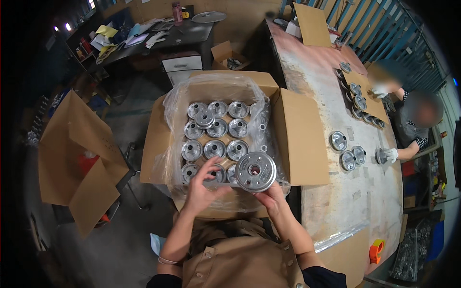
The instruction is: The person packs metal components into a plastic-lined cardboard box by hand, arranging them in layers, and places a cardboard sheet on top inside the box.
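Note:
A round silver metal housing (244, 181) with a holed hub is gripped from below by my right hand (272, 198), its flat face tilted up. My left hand (202, 193) is beside it with fingers apart and nothing in them. Both hands are over the near edge of an open cardboard box (302, 139) lined with clear plastic (175, 103). Inside, similar metal housings (214, 149) lie in rows, hubs up. One housing (205, 118) rests on top of the others, flat face up. Plastic covers the right column.
On the right, a worktable (331, 201) holds loose housings (338, 140) and an orange tape dispenser (376, 250). A co-worker's gloved hand (391, 155) grips another housing there. An open carton (79, 158) stands left; a cluttered desk (192, 31) is behind.

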The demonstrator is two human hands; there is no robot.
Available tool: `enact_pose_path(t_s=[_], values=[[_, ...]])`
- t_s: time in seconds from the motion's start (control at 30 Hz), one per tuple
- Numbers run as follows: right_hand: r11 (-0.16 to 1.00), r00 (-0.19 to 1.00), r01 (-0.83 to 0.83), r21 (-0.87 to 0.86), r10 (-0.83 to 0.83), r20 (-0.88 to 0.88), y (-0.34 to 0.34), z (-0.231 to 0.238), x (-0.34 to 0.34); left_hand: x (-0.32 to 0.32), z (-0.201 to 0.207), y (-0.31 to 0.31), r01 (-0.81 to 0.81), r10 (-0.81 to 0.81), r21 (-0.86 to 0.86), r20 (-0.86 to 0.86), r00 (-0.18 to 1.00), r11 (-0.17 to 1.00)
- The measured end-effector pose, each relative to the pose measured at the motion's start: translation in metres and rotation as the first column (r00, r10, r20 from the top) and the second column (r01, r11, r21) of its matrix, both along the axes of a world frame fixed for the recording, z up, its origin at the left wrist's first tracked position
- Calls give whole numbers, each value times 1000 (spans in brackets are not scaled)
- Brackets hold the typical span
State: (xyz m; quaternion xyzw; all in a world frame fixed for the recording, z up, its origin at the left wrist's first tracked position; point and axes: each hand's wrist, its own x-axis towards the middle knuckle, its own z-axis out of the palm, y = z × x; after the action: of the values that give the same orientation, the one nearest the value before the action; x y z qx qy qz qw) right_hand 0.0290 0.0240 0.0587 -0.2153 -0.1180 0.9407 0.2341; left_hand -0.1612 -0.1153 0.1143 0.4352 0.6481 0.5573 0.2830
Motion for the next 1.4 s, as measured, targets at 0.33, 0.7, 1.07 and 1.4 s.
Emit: enact_pose_path(t_s=[0.33, 0.7, 1.07, 1.4], values=[[986, 992, -96, -135, 84, -92, -28, -8, -15, 46, 24, 12, 161, -138, 174, -134, 981, 971], [977, 932, -175, -122, 125, -339, -27, -18, -14, 56, 33, 7, 97, -25, 149, -422, 906, 984], [955, 937, -188, -230, 104, -334, -31, -38, -12, 62, 34, 6, 86, 28, 195, -517, 856, 977], [986, 891, -152, 69, 167, -423, -33, -9, -5, 64, 32, 9, 43, 76, 206, -535, 842, 978]])
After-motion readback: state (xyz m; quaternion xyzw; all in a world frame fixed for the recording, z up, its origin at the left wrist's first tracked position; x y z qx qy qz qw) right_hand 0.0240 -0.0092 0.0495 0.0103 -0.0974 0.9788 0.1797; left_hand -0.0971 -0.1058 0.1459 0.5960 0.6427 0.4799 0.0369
